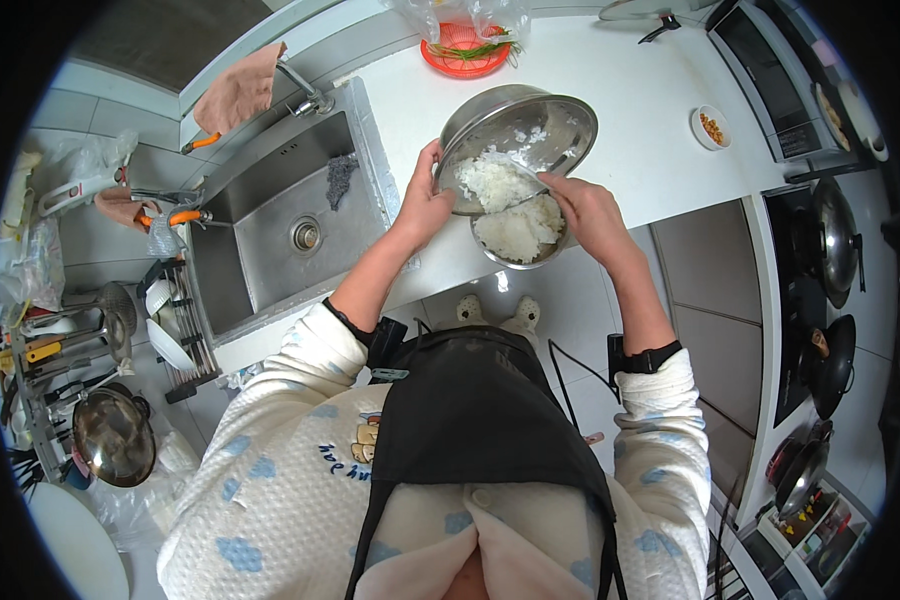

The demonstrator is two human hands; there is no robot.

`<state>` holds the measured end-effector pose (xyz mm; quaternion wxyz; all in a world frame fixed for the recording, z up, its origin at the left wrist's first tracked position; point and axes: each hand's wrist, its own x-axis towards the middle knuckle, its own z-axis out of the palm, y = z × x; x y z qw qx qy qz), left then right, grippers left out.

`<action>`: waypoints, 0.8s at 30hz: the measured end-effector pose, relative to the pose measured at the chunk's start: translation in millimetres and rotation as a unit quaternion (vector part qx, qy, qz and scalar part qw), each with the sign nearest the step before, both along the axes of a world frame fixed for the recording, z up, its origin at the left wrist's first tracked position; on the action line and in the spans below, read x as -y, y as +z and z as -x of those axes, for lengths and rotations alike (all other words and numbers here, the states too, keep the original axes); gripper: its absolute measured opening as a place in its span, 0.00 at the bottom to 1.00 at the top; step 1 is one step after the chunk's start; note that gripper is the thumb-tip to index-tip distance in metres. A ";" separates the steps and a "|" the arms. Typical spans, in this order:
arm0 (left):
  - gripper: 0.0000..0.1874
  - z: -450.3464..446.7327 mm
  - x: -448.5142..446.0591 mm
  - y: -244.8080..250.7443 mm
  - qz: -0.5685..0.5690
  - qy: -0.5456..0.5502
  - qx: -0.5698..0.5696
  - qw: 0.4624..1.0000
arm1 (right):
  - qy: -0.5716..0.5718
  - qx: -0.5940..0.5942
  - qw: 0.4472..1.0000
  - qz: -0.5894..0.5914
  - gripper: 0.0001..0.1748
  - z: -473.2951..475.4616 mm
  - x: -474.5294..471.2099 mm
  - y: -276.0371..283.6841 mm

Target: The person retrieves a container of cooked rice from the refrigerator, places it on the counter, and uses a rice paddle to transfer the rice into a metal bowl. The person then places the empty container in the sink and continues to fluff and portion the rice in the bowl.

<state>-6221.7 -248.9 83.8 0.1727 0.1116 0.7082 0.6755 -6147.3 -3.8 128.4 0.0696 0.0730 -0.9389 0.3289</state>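
My left hand (426, 201) grips the rim of a large stainless steel bowl (487, 112), tilted so its mouth faces me. Cooked white rice (487, 180) lies in its lower part, and grains cling to the inner wall. My right hand (581, 210) holds a thin utensil, probably a spoon or rice paddle (526, 171), that reaches into the rice; its far end is partly hidden. Directly below the tilted rim is a smaller metal bowl (521, 264) at the counter's front edge, with more white rice (521, 229) in it. My right fingers are close beside this smaller bowl.
A stainless steel sink (270, 262) with a grey scrubber (340, 180) is to the left. On the white counter (637, 112) stand a red plastic basket (465, 64) with green stalks and a small white bowl (711, 127) of brown pieces. Lidded pans (836, 240) sit at right.
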 end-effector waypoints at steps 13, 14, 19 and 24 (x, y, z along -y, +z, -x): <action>0.40 0.4 -20.2 -3.7 0.020 0.001 -0.093 0.995 | -0.098 -0.031 0.995 0.011 0.13 -4.2 26.5 -9.6; 0.40 0.4 -19.9 -5.8 0.024 0.005 -0.103 0.994 | -0.093 -0.045 0.995 0.011 0.13 -6.4 31.3 -7.3; 0.38 -5.0 -17.2 -10.0 0.054 0.031 -0.124 0.990 | -0.092 -0.147 0.985 0.011 0.14 -13.1 62.8 -6.4; 0.40 -21.8 -9.6 -6.8 0.091 0.034 -0.110 0.989 | -0.079 -0.042 0.987 -0.134 0.18 -29.7 83.6 -29.5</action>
